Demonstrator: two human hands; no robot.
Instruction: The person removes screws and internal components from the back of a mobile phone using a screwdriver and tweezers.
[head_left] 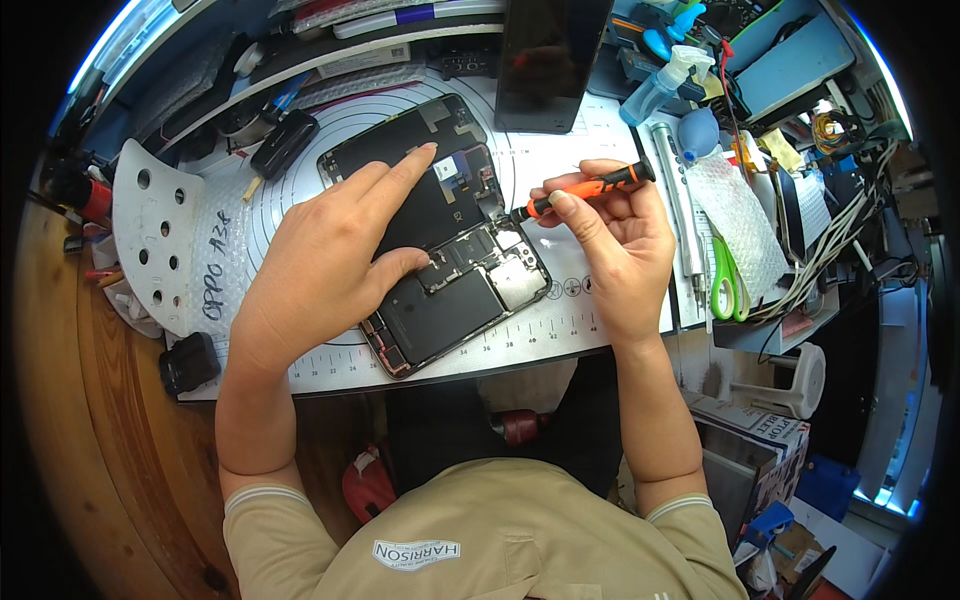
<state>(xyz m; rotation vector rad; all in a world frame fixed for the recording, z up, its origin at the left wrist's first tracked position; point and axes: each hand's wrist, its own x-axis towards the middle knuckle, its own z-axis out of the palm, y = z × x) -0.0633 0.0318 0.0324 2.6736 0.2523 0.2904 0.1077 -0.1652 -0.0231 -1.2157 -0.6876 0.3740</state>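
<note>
An opened smartphone (pixel 445 315) lies on the white work mat, its black battery and metal-covered inner parts facing up. Its detached-side screen panel (pixel 405 145) is folded out at the far side, back face up, beside the body. My left hand (pixel 330 245) spreads over both, index finger stretched across the panel and thumb at the body's inner edge. In my right hand (pixel 625 235) is an orange and black screwdriver (pixel 595 186), gripped by thumb and fingers. Its tip points left at the phone's upper right corner, where contact with a screw is too small to make out.
A dark upright screen (pixel 553 65) stands behind the phone. To the right lie a silver pen-shaped tool (pixel 680 205), green scissors (pixel 726 280), a blue air blower (pixel 698 133) and a spray bottle (pixel 655 90). Bubble wrap (pixel 225 240) and a perforated white plate (pixel 150 225) are at left.
</note>
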